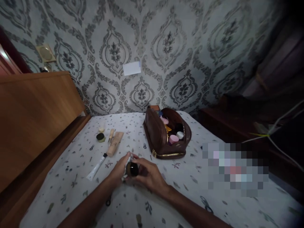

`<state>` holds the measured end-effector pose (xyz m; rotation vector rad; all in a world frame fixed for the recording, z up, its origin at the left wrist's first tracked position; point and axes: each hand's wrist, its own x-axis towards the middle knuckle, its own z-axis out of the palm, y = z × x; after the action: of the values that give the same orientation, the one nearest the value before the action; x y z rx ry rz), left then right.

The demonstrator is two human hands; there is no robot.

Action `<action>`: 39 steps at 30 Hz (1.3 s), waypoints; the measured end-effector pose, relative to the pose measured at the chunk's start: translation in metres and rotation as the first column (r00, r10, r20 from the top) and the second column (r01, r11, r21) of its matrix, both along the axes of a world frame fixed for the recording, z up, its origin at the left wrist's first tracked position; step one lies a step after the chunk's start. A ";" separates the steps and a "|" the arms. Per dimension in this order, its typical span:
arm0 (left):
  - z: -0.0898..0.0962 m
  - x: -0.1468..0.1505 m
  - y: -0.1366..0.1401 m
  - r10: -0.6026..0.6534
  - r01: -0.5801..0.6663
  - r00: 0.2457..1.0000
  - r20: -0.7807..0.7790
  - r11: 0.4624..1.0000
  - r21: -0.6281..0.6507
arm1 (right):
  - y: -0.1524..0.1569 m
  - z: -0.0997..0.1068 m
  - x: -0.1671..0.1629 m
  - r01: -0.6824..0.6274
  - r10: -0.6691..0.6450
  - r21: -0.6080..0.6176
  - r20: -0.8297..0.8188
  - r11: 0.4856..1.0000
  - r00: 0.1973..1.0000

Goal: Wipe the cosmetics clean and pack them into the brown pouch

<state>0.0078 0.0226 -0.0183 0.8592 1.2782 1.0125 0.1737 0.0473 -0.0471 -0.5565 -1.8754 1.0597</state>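
Note:
A small cosmetic jar with a shiny dark lid (133,169) is held between my two hands over the patterned sheet. My right hand (153,177) grips it from the right, its fingers curled round the lid side. On the other side, my left hand (118,169) is closed on a crumpled white tissue or cloth (124,174) pressed against the jar. Just beyond my left hand lie a beige tube (115,144), a slimmer beige tube (111,134) and a white tube with a black cap (97,167).
An open brown cosmetic bag (155,134) holds several items, including a pink-lidded container (174,139). A dark-lidded jar (100,137) and a small cream-coloured item (101,129) sit at the left. A wooden panel (40,117) borders the left side; a blurred-out patch covers the right.

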 end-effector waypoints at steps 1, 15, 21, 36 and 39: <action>0.001 0.002 0.000 0.022 -0.017 0.997 0.080 0.997 -0.072 | -0.001 0.001 0.000 0.026 -0.026 -0.030 0.003 0.999 1.000; -0.005 0.004 -0.009 -0.161 0.155 0.985 0.057 0.983 0.097 | 0.001 0.009 -0.005 0.231 -0.229 -0.303 0.043 0.925 0.973; 0.005 0.010 -0.010 -0.168 0.175 0.984 -0.054 0.972 0.158 | -0.001 0.010 -0.004 0.250 -0.242 -0.270 0.063 0.930 0.968; 0.008 -0.017 -0.001 0.132 0.147 0.813 -0.568 0.896 0.418 | 0.012 0.007 0.002 0.224 -0.219 0.011 0.262 0.975 0.940; 0.008 -0.013 -0.002 0.141 0.265 0.754 -0.642 0.829 0.493 | 0.012 0.006 0.002 0.202 -0.212 0.067 0.374 0.977 0.903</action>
<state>-0.0048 0.0205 -0.0106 1.8444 1.5298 1.0854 0.1757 0.0596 -0.0414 -0.9810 -2.1003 0.8255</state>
